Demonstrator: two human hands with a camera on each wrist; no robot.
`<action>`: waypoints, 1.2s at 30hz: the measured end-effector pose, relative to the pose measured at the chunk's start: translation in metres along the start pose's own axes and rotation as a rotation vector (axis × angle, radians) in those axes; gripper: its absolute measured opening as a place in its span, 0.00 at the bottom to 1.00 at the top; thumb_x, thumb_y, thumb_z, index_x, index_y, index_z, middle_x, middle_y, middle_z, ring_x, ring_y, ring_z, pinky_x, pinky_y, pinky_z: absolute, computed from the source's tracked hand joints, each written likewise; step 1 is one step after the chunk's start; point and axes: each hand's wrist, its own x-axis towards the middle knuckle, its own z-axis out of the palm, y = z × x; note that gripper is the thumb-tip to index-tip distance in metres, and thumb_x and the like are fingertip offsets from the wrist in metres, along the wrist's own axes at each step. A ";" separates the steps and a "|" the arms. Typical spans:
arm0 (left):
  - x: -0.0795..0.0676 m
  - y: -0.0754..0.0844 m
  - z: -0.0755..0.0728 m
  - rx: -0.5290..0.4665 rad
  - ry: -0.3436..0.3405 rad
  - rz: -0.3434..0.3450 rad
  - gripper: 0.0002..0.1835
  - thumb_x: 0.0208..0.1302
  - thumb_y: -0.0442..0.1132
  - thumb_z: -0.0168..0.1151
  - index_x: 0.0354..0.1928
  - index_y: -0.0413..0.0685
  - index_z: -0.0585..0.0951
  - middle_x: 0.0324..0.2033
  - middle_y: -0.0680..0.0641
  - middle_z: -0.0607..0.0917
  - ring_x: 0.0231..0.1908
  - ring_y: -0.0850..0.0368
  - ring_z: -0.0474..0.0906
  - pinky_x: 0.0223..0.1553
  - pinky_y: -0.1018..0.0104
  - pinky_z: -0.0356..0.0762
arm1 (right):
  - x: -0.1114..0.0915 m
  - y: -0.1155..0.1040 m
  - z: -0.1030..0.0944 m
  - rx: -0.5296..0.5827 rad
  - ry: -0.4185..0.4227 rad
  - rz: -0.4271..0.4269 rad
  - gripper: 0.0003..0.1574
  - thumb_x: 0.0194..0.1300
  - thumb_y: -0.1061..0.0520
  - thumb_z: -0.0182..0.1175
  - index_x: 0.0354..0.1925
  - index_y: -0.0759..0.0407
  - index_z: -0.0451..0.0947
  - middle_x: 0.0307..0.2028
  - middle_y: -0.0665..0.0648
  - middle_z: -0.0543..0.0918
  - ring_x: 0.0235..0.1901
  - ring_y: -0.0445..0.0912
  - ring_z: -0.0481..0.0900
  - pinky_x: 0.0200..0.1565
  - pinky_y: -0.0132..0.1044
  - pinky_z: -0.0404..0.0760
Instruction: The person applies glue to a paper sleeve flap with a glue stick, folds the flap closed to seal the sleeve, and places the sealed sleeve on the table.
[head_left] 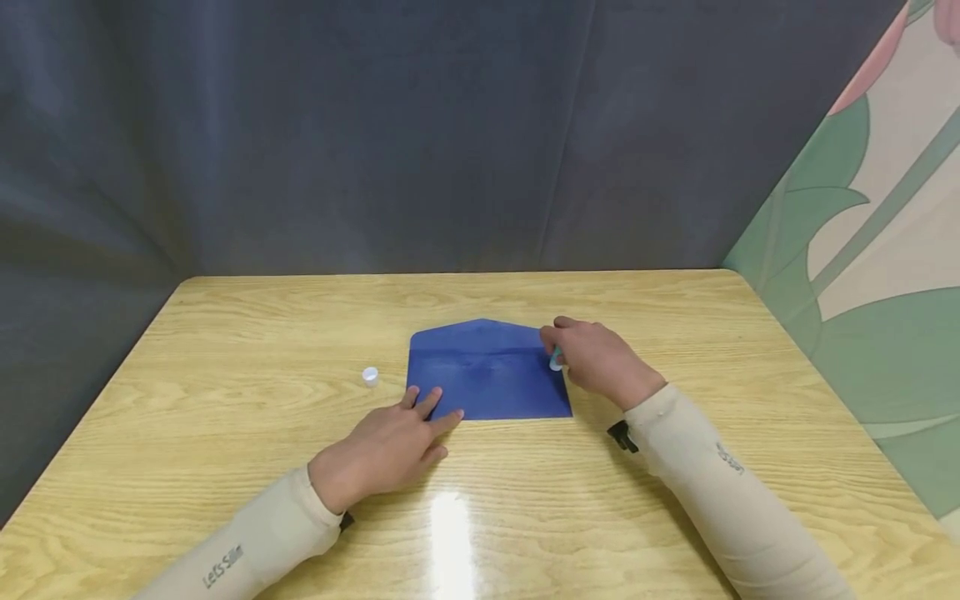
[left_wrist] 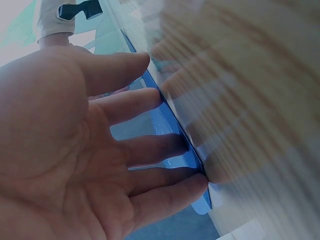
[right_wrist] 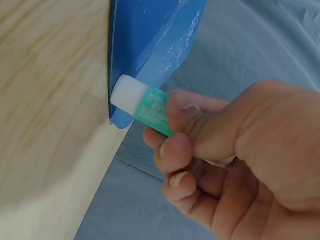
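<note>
A blue envelope lies on the wooden table with its pointed flap spread away from me. My left hand rests its straight, spread fingertips on the envelope's near left corner; the left wrist view shows those fingers along its edge. Between thumb and curled fingers, my right hand grips a glue stick with a green label and white end. That white end touches the envelope at its right side, near the flap fold. Whitish smears show on the flap in the right wrist view.
A small white cap sits on the table left of the envelope. Dark cloth hangs behind the table's far edge. To the right is a fabric with a leaf pattern.
</note>
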 end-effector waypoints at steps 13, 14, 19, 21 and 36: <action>-0.004 0.000 0.002 -0.031 -0.006 -0.014 0.26 0.74 0.47 0.56 0.71 0.53 0.71 0.70 0.32 0.67 0.67 0.27 0.66 0.34 0.54 0.84 | 0.001 -0.003 0.001 -0.114 -0.030 0.011 0.08 0.65 0.54 0.67 0.42 0.51 0.78 0.34 0.55 0.77 0.22 0.48 0.75 0.25 0.39 0.78; -0.004 0.000 0.003 -0.034 -0.006 -0.012 0.26 0.74 0.47 0.56 0.71 0.53 0.71 0.70 0.32 0.67 0.67 0.27 0.66 0.34 0.54 0.84 | 0.001 -0.004 0.002 -0.130 -0.024 0.005 0.08 0.66 0.53 0.66 0.42 0.51 0.77 0.34 0.55 0.77 0.23 0.49 0.76 0.26 0.41 0.79; -0.004 -0.001 0.007 -0.044 -0.009 -0.005 0.26 0.74 0.47 0.56 0.71 0.53 0.71 0.70 0.32 0.67 0.67 0.27 0.66 0.32 0.55 0.84 | -0.001 -0.009 0.004 -0.180 0.011 0.034 0.11 0.72 0.48 0.59 0.44 0.54 0.75 0.31 0.57 0.79 0.29 0.54 0.81 0.33 0.49 0.82; -0.003 -0.001 0.007 -0.035 -0.001 0.001 0.26 0.74 0.47 0.56 0.71 0.53 0.71 0.70 0.32 0.67 0.66 0.27 0.66 0.29 0.57 0.83 | -0.001 -0.010 0.002 -0.189 0.017 0.056 0.12 0.74 0.47 0.56 0.43 0.54 0.74 0.29 0.57 0.79 0.30 0.54 0.81 0.34 0.49 0.82; 0.001 0.000 0.003 0.017 0.011 0.011 0.25 0.74 0.48 0.55 0.70 0.54 0.72 0.69 0.32 0.68 0.66 0.29 0.69 0.35 0.55 0.85 | 0.017 -0.052 -0.032 -0.031 0.162 -0.035 0.12 0.67 0.56 0.66 0.49 0.55 0.82 0.39 0.54 0.83 0.36 0.49 0.84 0.37 0.42 0.85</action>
